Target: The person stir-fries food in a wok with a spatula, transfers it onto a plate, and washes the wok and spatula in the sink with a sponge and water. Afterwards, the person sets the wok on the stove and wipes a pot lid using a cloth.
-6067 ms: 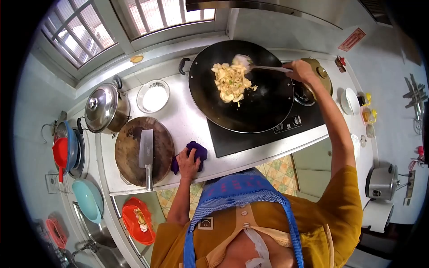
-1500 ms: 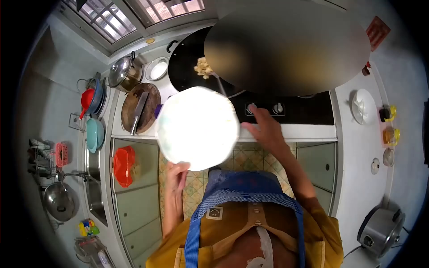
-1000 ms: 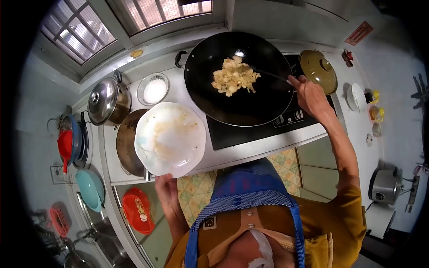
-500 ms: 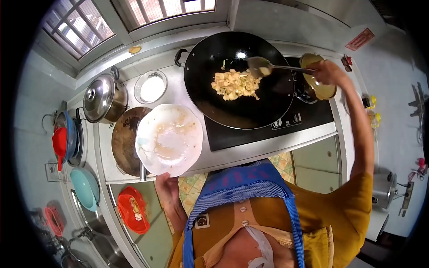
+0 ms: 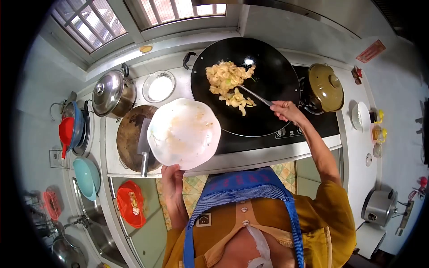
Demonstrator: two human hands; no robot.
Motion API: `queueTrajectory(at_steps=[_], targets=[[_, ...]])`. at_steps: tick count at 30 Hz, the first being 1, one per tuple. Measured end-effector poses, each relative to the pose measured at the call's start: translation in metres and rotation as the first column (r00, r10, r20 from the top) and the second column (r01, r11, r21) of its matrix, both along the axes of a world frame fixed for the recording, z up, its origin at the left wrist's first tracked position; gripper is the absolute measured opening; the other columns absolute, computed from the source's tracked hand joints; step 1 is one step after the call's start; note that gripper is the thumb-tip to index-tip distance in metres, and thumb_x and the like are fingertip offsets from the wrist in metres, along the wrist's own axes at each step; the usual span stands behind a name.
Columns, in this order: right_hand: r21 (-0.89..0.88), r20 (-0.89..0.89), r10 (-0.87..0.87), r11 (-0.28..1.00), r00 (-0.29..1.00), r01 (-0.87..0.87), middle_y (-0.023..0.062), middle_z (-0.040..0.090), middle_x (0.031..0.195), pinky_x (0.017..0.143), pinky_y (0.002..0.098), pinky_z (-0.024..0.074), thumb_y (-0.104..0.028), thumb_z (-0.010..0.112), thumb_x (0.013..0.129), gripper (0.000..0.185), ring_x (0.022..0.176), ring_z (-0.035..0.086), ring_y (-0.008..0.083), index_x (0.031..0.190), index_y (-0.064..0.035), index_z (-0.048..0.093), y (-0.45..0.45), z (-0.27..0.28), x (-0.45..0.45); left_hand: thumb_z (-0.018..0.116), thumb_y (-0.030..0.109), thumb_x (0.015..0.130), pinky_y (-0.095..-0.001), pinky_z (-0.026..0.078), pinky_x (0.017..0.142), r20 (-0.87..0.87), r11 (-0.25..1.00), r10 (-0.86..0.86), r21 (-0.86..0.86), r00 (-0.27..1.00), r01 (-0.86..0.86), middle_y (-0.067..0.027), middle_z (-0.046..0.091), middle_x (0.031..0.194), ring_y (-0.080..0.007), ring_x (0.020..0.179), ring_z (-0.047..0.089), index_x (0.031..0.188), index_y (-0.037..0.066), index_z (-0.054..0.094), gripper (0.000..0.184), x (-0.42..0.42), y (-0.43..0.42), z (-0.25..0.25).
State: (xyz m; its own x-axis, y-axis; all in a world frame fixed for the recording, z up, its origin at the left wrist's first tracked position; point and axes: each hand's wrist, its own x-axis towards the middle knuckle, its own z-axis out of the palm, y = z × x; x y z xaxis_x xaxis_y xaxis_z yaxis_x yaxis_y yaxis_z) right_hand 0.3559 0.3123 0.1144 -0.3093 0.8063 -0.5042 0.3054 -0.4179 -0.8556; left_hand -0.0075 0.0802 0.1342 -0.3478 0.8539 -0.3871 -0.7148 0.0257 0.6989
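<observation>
My left hand [image 5: 173,175] grips the lower rim of a white plate [image 5: 184,134], which is tilted and streaked with sauce and small crumbs. My right hand [image 5: 286,110] is closed on the handle of a spatula [image 5: 255,95]; its blade is hidden under the food. Pale cooked pieces with bits of green [image 5: 228,79] lie in the left half of a large black wok [image 5: 272,67]. Behind the plate, a cleaver [image 5: 144,149] rests on a round wooden chopping board [image 5: 128,135].
Right of the wok stands a lidded brown pot [image 5: 325,87] on the stove. A steel pot [image 5: 109,96] and a bowl of white contents [image 5: 159,86] are at the back left. An orange-red basin [image 5: 130,204] hangs below the counter, near the sink [image 5: 103,241].
The spatula has moved left and down into the food, which now lies farther left and more spread out. My left hand has shifted the plate slightly to the right.
</observation>
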Motion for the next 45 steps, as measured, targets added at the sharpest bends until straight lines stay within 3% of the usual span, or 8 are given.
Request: queueTrajectory(at_steps=[19, 23, 32, 36, 38, 40, 42, 45], targets=[[0.310, 0.229, -0.100, 0.951, 0.968, 0.025, -0.0057, 0.044, 0.055, 0.038, 0.0158, 0.0261, -0.018, 0.061, 0.082, 0.036, 0.044, 0.034, 0.0000, 0.114, -0.0016, 0.055, -0.094, 0.148, 0.036, 0.055, 0.004, 0.074, -0.0380, 0.046, 0.085, -0.024, 0.903, -0.420, 0.092, 0.907, 0.421, -0.0157, 0.052, 0.109, -0.0247, 0.100, 0.054, 0.114, -0.007, 0.040, 0.043, 0.066, 0.137, -0.015], [0.716, 0.486, -0.227, 0.656, 0.844, -0.236, 0.0161, 0.058, 0.072, 0.054, 0.0260, 0.0436, -0.012, 0.062, 0.078, 0.032, 0.057, 0.056, 0.0142, 0.105, 0.0016, 0.057, -0.123, 0.134, 0.016, 0.055, 0.004, 0.074, -0.0391, 0.045, 0.087, 0.012, 0.866, -0.483, 0.156, 0.876, 0.475, -0.0155, 0.051, 0.111, -0.0255, 0.102, 0.053, 0.115, -0.005, 0.039, 0.045, 0.078, 0.158, -0.015], [0.773, 0.633, -0.483, 0.352, 0.605, -0.528, 0.0082, 0.050, 0.065, 0.046, 0.0329, 0.0419, 0.001, 0.062, 0.073, 0.047, 0.050, 0.049, 0.0226, 0.117, -0.0149, 0.054, -0.152, 0.146, 0.005, 0.049, 0.005, 0.073, -0.0396, 0.040, 0.093, 0.007, 0.808, -0.567, 0.202, 0.824, 0.554, -0.0144, 0.046, 0.121, -0.0256, 0.110, 0.048, 0.123, -0.003, 0.034, 0.053, 0.077, 0.159, -0.025], [0.805, 0.544, -0.343, 0.470, 0.766, -0.361, 0.0087, 0.049, 0.062, 0.048, 0.0253, 0.0380, -0.003, 0.060, 0.077, 0.042, 0.049, 0.043, 0.0149, 0.118, -0.0087, 0.053, -0.145, 0.163, 0.025, 0.052, 0.004, 0.072, -0.0400, 0.044, 0.088, 0.017, 0.834, -0.524, 0.213, 0.852, 0.509, -0.0146, 0.052, 0.114, -0.0257, 0.104, 0.052, 0.120, -0.005, 0.038, 0.050, 0.074, 0.153, -0.019], [0.539, 0.316, -0.284, 0.839, 0.905, 0.075, 0.0010, 0.049, 0.062, 0.045, 0.0187, 0.0319, -0.014, 0.054, 0.085, 0.034, 0.050, 0.039, 0.0060, 0.117, -0.0016, 0.051, -0.142, 0.174, 0.027, 0.053, 0.004, 0.071, -0.0396, 0.044, 0.088, 0.003, 0.837, -0.510, 0.232, 0.860, 0.496, -0.0146, 0.051, 0.114, -0.0257, 0.104, 0.052, 0.120, -0.005, 0.037, 0.053, 0.071, 0.149, -0.020], [0.341, 0.163, -0.227, 0.926, 0.960, 0.161, -0.0014, 0.046, 0.060, 0.042, 0.0173, 0.0281, -0.017, 0.052, 0.087, 0.036, 0.047, 0.038, 0.0040, 0.118, 0.0000, 0.048, -0.128, 0.180, 0.033, 0.053, 0.003, 0.071, -0.0389, 0.045, 0.087, 0.028, 0.863, -0.478, 0.203, 0.878, 0.464, -0.0144, 0.052, 0.112, -0.0248, 0.102, 0.053, 0.119, -0.006, 0.039, 0.051, 0.065, 0.141, -0.017], [0.347, 0.110, -0.186, 0.928, 0.976, 0.138, -0.0024, 0.044, 0.060, 0.040, 0.0179, 0.0260, -0.021, 0.056, 0.085, 0.040, 0.045, 0.036, 0.0034, 0.118, 0.0004, 0.047, -0.110, 0.174, 0.040, 0.053, 0.002, 0.071, -0.0383, 0.046, 0.085, 0.052, 0.884, -0.449, 0.171, 0.892, 0.435, -0.0142, 0.053, 0.109, -0.0240, 0.099, 0.054, 0.117, -0.006, 0.041, 0.049, 0.055, 0.129, -0.024], [0.429, 0.562, -0.063, 0.875, 0.824, -0.225, 0.0019, 0.053, 0.062, 0.047, 0.0228, 0.0351, -0.020, 0.060, 0.080, 0.037, 0.052, 0.045, 0.0075, 0.110, 0.0025, 0.054, -0.080, 0.169, 0.054, 0.052, -0.001, 0.070, -0.0352, 0.047, 0.081, 0.006, 0.908, -0.406, 0.116, 0.914, 0.403, -0.0130, 0.057, 0.101, -0.0210, 0.090, 0.057, 0.111, -0.007, 0.046, 0.042, 0.022, 0.097, -0.049]])
